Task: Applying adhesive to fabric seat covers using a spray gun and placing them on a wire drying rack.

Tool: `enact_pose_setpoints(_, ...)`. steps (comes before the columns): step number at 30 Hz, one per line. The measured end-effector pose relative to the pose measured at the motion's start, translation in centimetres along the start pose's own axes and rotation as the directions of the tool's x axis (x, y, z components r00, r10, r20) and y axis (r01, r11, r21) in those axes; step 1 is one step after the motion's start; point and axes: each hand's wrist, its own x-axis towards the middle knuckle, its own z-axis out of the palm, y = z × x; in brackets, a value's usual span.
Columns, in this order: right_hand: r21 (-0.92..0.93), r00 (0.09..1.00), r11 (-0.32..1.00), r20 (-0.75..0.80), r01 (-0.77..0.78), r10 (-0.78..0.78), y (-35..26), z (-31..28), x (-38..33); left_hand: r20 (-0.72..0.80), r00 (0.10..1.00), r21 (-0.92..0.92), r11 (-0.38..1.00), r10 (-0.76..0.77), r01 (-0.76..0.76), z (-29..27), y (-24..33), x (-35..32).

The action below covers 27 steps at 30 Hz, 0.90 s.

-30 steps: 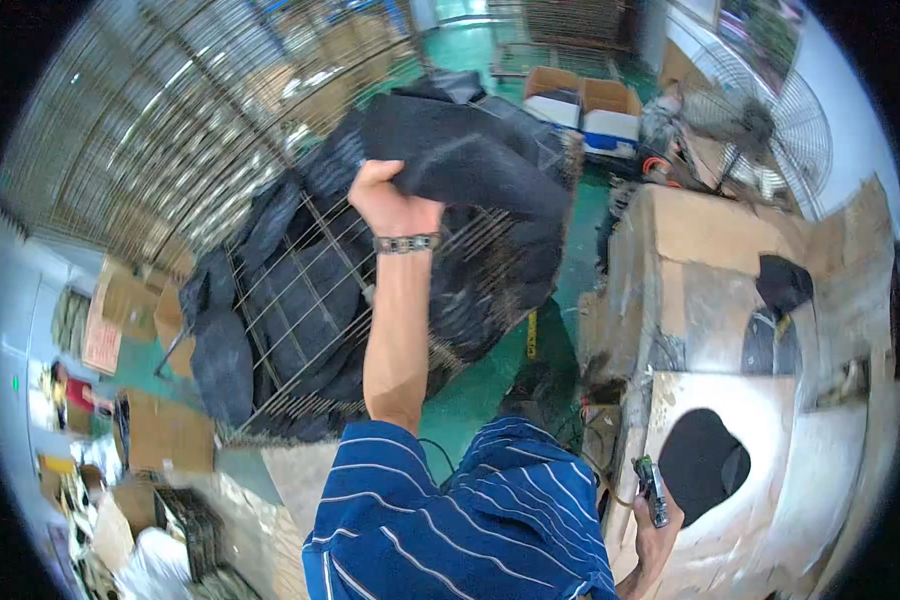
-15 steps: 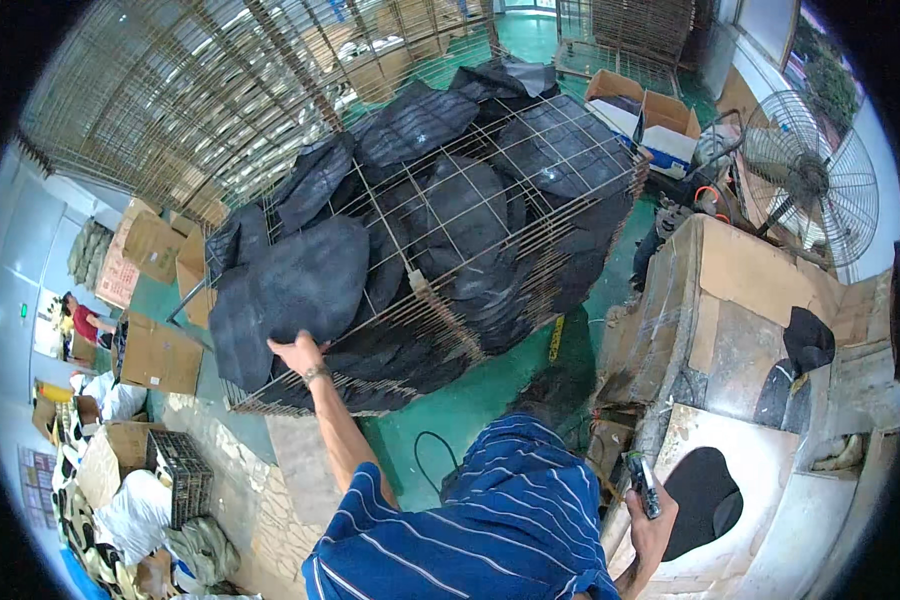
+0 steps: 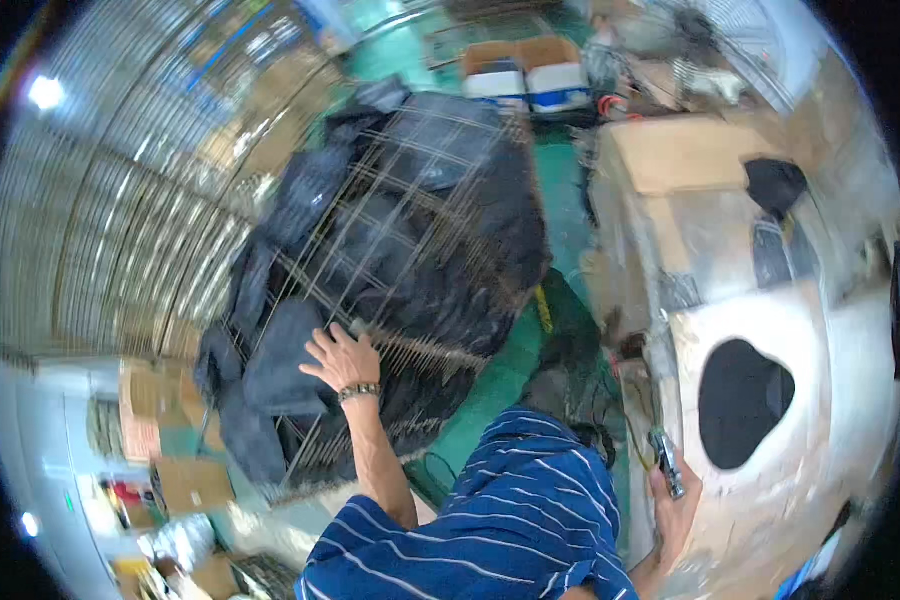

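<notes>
My left hand (image 3: 345, 358) is open, its fingers spread over the near left part of a wire rack (image 3: 425, 345). It is nearest a large rounded black sheet piece (image 3: 282, 362) lying on the rack; whether it touches the piece I cannot tell. More black pieces (image 3: 380, 235) are heaped in and under the wires. My right hand (image 3: 675, 500) is closed round a small silver and dark hand tool (image 3: 667, 462), its exact kind blurred. Just right of that hand, a single black piece (image 3: 745, 405) lies flat on a pale work surface (image 3: 690, 330).
Smaller black scraps (image 3: 775, 187) lie at the work surface's far end. Two open cartons (image 3: 553, 80) stand beyond on the green floor (image 3: 560, 210). A tall wire rack (image 3: 80, 240) rises at the left, with brown boxes (image 3: 192, 485) below it.
The view has turned right. My left hand has moved from the black piece's near edge, and its fingers are now spread. The right hand still holds the tool.
</notes>
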Motion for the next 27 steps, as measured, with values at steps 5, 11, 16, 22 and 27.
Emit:
enact_pose_setpoints(5, -0.12, 0.947, 0.993, -0.318, 0.014, -0.052, 1.9, 2.0, 0.7, 0.1, 0.737, -0.471, 0.684, 0.669, -0.557, 2.7, 16.8, 1.0)
enact_pose_setpoints(11, -0.067, 0.722, 0.992, -0.691, -0.106, 0.031, -0.9, 4.6, -0.3, 0.355, 0.01, -0.718, 0.279, 0.935, -0.638, 16.1, 38.3, -1.9)
enact_pose_setpoints(16, 0.102, 0.456, 0.988, -0.878, -0.119, 0.146, -3.1, 6.7, -3.3, 0.488, -0.21, -0.612, 0.16, 0.848, -0.774, 28.5, 44.1, -5.6)
enact_pose_setpoints(22, 0.053, 0.55, 0.979, -0.821, -0.197, 0.155, -4.2, 10.2, -2.9, 0.858, -0.154, -0.48, 0.657, 0.49, -0.581, 33.2, 41.5, -5.6)
enact_pose_setpoints(27, 0.083, 0.412, 0.983, -0.9, -0.164, 0.144, -6.2, 8.4, 0.3, 0.873, -0.187, -0.473, 0.686, 0.45, -0.553, 35.3, 38.6, -2.2)
